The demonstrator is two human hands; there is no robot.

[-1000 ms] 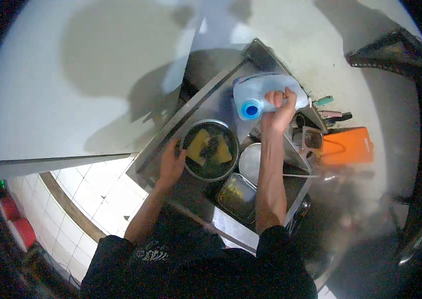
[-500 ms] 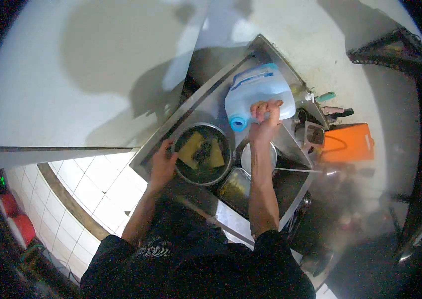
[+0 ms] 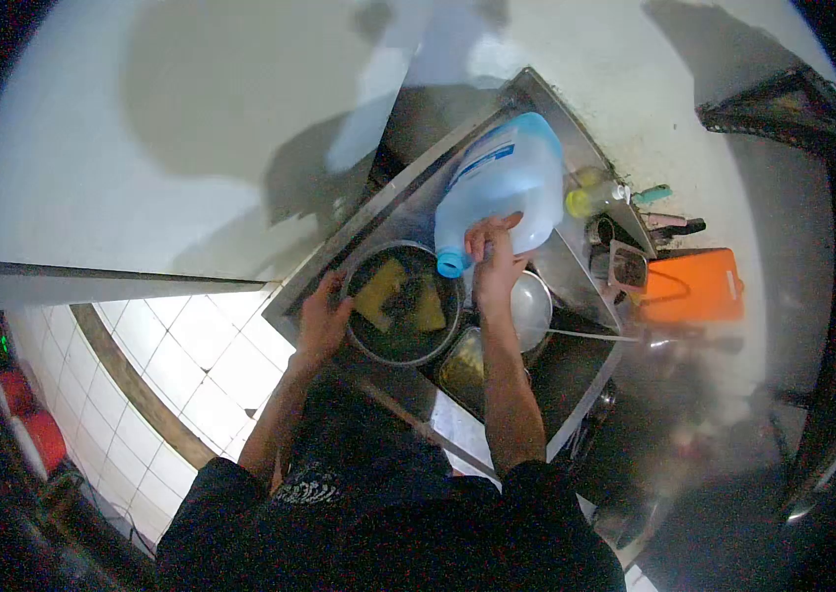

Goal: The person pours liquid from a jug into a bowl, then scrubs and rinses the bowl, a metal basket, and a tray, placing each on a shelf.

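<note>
A round metal pot with yellowish pieces in dark liquid stands in the metal sink. My left hand grips its left rim. My right hand is closed on the handle of a large translucent blue jug. The jug is tilted, with its blue mouth at the pot's upper right edge. No stream from the mouth can be made out.
Right of the pot are a white bowl and a rectangular container. An orange board, a bottle with yellow and a small clear container lie farther right. A metal rim edges the sink.
The jug in my right hand has moved left and slightly down, its mouth now closer to the pot. My left hand stays on the rim.
</note>
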